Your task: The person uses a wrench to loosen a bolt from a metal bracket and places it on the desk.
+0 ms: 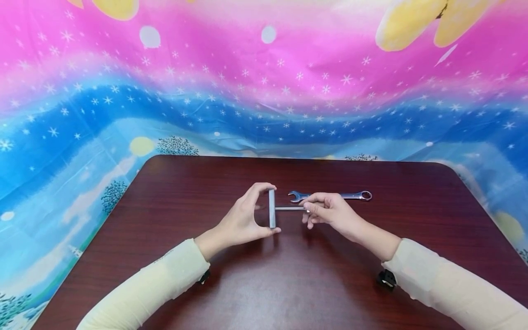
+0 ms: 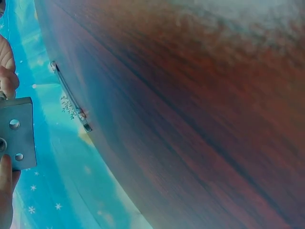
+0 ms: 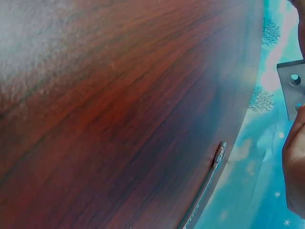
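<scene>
In the head view, my left hand (image 1: 241,215) grips a grey metal plate (image 1: 272,208) by its opposite edges, thumb on the near edge and fingers on the far one. The plate is held on edge above the table. Round holes show in its face (image 2: 25,140) in the left wrist view. My right hand (image 1: 332,211) pinches a thin metal rod (image 1: 288,208) that reaches level to the plate's right face. Whether the rod passes into a hole cannot be made out. Behind the right hand lies a combination wrench (image 1: 354,196), its middle partly hidden.
A dark red-brown wooden table (image 1: 185,183) lies under both hands. A printed pink and blue cloth (image 1: 231,87) hangs behind and at the sides of it. Each wrist carries a small black device, one under the right cuff (image 1: 386,279).
</scene>
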Demonstrator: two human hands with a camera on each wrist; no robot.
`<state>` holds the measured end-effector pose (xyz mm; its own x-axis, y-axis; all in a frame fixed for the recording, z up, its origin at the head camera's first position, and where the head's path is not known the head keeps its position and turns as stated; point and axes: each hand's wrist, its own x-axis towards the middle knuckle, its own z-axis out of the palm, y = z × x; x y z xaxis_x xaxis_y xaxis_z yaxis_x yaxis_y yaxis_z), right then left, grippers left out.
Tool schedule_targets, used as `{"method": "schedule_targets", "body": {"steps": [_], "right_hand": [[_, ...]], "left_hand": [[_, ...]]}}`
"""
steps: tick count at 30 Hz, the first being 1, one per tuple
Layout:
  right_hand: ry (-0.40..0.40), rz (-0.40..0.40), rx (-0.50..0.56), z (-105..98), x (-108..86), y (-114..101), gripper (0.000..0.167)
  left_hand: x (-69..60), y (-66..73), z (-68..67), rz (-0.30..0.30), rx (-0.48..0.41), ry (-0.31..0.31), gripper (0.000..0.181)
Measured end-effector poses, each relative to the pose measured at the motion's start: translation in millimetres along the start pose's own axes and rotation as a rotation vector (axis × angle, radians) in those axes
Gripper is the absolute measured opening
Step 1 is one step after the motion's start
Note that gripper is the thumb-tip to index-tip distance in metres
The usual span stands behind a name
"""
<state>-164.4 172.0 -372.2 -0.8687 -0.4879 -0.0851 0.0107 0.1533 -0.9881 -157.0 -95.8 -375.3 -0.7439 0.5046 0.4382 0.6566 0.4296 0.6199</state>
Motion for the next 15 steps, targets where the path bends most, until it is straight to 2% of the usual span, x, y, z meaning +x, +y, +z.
{"method": "schedule_targets", "body": {"steps": [8, 15], "right_hand": [[0.055, -0.034, -0.084, 0.0, -1.0, 1.0, 0.031], [0.050, -0.039, -0.054, 2.1, -0.1, -0.1, 0.024]], "left_hand": [[-0.4, -0.8, -0.4, 0.001, -0.008, 0.001, 0.089], [-0.9, -2.7, -2.9, 0.005, 0.019, -0.016, 0.090]]}}
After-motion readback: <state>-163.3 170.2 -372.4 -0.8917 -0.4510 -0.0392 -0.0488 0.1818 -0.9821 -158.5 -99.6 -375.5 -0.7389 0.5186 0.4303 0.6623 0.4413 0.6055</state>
